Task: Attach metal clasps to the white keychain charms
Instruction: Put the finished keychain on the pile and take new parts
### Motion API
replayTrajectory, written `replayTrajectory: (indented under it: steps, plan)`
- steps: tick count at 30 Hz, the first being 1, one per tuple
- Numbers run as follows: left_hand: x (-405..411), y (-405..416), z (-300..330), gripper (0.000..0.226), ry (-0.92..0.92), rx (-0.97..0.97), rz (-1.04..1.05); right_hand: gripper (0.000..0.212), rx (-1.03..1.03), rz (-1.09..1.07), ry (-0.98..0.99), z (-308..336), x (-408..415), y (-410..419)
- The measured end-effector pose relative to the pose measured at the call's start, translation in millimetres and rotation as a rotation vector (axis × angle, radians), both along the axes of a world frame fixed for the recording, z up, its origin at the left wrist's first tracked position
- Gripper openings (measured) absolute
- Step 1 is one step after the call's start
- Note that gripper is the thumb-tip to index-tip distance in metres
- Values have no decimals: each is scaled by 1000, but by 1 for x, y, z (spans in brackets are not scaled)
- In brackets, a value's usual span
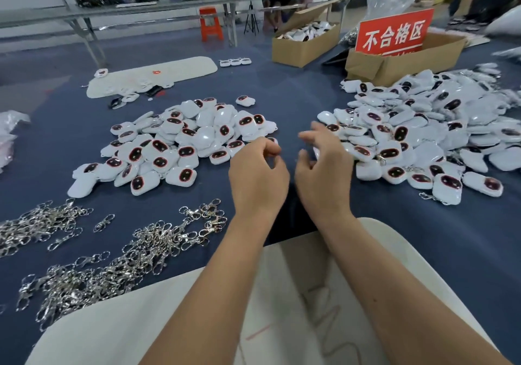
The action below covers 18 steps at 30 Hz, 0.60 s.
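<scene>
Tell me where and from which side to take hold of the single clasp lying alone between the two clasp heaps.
Probably pinch the lone clasp at its narrow middle, coming from above. It lies flat on the blue cloth, apart from both heaps, so its long sides are free for a thumb and finger.

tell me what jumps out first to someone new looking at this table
Two big heaps of white keychain charms with dark oval faces: a left pile at centre-left and a larger right pile spreading to the edge. A tangle of silvery metal clasps glints at lower left on the blue table. Between the piles, the left hand and right hand hover, and a red sign stands in a cardboard box behind.
</scene>
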<state>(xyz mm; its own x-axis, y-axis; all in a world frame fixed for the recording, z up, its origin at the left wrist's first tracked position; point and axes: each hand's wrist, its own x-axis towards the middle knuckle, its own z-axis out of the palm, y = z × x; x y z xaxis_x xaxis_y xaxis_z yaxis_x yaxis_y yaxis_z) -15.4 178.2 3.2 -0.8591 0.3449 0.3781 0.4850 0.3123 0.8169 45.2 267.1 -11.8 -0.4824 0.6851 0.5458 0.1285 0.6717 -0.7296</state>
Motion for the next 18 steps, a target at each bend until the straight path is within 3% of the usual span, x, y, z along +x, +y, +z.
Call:
replayTrajectory:
  steps: [5, 9, 13, 18]
  plan:
    - [-22, -43, -1, 34, 247, -493, 207, 32, 399, 356, -383, -4, -14, -35]
    - [-31, -73, -1, 44, 217, -734, 407, 41, 413, 472, -541, -4, -18, -47]
    - [-32, -92, 0, 28, 105, -683, 310, 33, 422, 635, -488, -4, -18, -64]
    - [-25, -109, 2, 45, 32, -277, 150, 48, 399, 646, -486, -7, -21, -63]
